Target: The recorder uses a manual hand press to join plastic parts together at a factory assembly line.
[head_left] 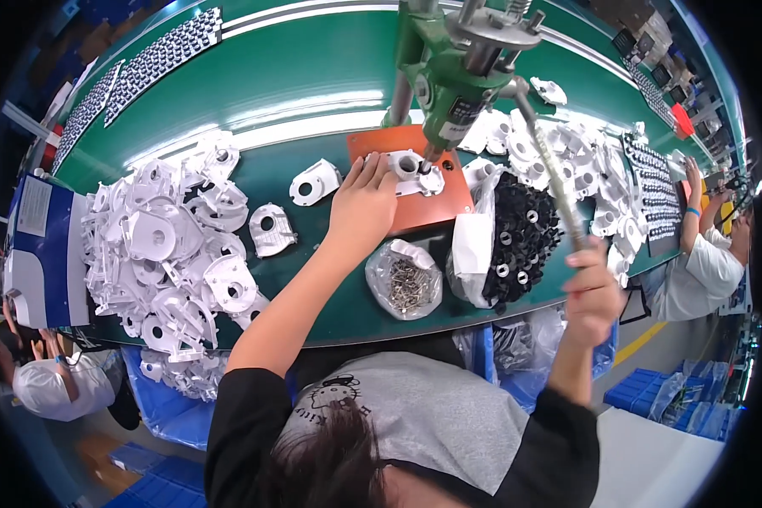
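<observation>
Under the green arbor press (450, 93), a white plastic housing (406, 161) with a round collar rests on the orange plate (440, 212). My left hand (366, 196) holds the housing's left side, its fingers reaching over the edge. The press's tip comes down at the right part of the housing; whether it touches cannot be made out. Out to the right, my right hand (593, 292) is wrapped round the lower end of the press's long lever (550, 161), slightly blurred. Two loose white housings, one ring-shaped housing (315, 182) and one lower housing (273, 230), lie left of my left forearm.
A big heap of white housings (157, 233) covers the left; more white parts (576, 152) lie right. Nearer me are a bag of small metal pins (409, 286) and a bag of black parts (521, 241). Blue bins (173, 415) stand below the table edge. Other people sit at both sides.
</observation>
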`<state>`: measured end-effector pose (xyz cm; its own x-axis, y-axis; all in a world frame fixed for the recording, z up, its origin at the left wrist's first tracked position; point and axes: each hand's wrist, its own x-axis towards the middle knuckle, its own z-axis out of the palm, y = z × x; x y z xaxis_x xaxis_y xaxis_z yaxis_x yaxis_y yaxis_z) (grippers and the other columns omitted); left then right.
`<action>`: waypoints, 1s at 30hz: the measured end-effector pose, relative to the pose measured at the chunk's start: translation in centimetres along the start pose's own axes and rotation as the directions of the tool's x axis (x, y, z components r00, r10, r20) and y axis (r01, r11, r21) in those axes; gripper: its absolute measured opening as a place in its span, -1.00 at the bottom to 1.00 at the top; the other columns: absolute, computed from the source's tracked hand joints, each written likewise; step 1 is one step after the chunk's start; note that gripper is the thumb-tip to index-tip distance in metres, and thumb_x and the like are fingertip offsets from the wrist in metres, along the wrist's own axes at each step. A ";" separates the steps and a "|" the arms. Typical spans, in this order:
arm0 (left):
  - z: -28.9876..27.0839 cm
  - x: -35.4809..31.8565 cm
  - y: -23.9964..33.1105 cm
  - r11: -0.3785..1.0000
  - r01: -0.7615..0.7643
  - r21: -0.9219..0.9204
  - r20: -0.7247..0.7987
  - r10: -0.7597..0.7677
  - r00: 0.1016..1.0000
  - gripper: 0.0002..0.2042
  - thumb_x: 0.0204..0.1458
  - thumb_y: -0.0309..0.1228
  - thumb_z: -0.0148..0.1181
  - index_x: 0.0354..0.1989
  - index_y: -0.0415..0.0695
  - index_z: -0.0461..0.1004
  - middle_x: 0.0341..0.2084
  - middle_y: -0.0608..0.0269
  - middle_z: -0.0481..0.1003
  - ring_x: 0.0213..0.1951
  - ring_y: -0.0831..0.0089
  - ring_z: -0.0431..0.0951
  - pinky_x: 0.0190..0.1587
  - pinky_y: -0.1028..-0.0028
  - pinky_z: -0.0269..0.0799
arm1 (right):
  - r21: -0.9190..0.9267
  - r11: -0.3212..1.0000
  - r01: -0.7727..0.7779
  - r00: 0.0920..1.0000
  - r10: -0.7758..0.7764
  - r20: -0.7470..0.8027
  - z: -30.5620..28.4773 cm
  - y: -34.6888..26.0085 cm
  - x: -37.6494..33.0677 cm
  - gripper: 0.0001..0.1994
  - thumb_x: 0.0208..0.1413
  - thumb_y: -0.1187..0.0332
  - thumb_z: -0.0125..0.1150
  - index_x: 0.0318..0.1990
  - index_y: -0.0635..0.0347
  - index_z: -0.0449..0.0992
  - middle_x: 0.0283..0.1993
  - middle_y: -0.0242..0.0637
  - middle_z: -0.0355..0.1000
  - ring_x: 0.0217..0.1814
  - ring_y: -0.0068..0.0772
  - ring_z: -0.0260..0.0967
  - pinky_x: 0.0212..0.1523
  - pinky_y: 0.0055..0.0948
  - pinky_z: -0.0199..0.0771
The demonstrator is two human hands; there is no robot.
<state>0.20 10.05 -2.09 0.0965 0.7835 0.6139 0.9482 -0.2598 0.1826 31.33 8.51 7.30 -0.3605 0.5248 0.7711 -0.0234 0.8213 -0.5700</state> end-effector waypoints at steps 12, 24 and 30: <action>-0.4 -0.1 0.5 0.999 0.036 -0.008 0.085 -0.035 0.996 -0.65 -0.01 -0.44 0.01 -0.04 -0.34 0.30 -0.07 -0.07 0.41 0.08 0.21 0.37 0.18 0.20 0.17 | 0.507 0.857 0.092 0.959 0.061 -0.278 4.0 9.0 23.4 -0.65 0.17 0.07 -0.06 -0.06 0.12 0.34 -0.29 -0.43 0.31 -0.30 -0.54 0.20 -0.20 -0.52 0.24; -4.6 6.9 -0.4 0.975 0.118 -0.190 0.586 0.016 0.810 -0.36 -0.20 -0.13 0.23 0.11 0.00 0.20 -0.18 0.00 0.35 -0.07 0.10 0.39 -0.06 0.26 0.32 | -0.380 0.778 -0.500 0.848 0.530 -0.030 -6.8 12.3 9.4 -0.69 0.12 0.34 0.00 -0.02 0.27 0.41 -0.02 -0.20 0.42 -0.02 -0.41 0.37 0.05 -0.42 0.29; -5.6 6.0 -2.7 0.956 0.240 -0.168 0.507 -0.125 0.853 -0.50 -0.20 -0.17 0.30 -0.02 0.01 0.38 -0.42 0.12 0.36 -0.28 0.19 0.46 -0.23 0.32 0.35 | -0.872 -0.133 -0.470 0.703 0.541 -0.462 -15.7 17.0 -8.7 -0.45 -0.07 0.22 0.16 0.15 0.05 0.25 0.27 -0.09 0.10 0.21 0.09 0.10 0.12 0.07 0.12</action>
<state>-3.51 12.31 5.39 0.1176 0.9868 0.1113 0.8790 -0.1555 0.4507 48.68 21.38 -4.64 0.1644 0.9165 0.3647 0.9861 -0.1614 -0.0391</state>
